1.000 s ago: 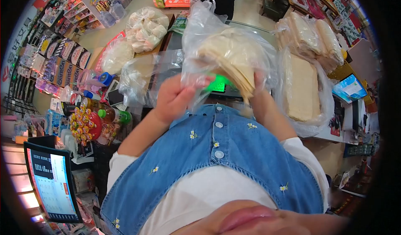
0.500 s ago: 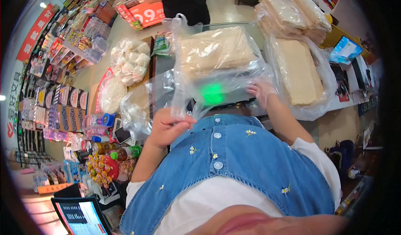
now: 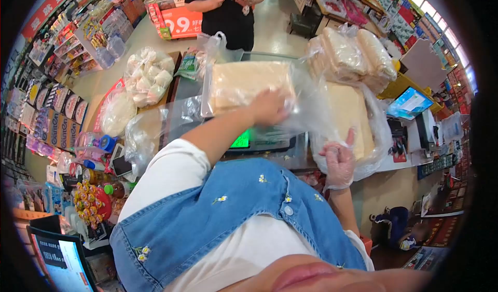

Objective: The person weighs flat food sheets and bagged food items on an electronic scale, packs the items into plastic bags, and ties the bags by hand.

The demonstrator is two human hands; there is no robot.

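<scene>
A stack of pale flat sheets lies in a clear plastic bag on a scale with a green display. My left hand, bare and blurred, reaches across to the stack's right front side; its fingers are too smeared to read. At the right, my right hand wears a thin clear glove, its index finger raised and the others curled around the stretched edge of the clear bag. Beside it is a second stack of sheets in an open bag.
Wrapped bundles stand at the back right. Bagged white buns and another bag are on the left. A person in black stands across the counter. A small screen is at the right, candy at lower left.
The sheets, earlier lifted in the bag, now lie flat on the scale. My left hand has moved right, onto the stack; my right hand has moved right and down, near the second stack.
</scene>
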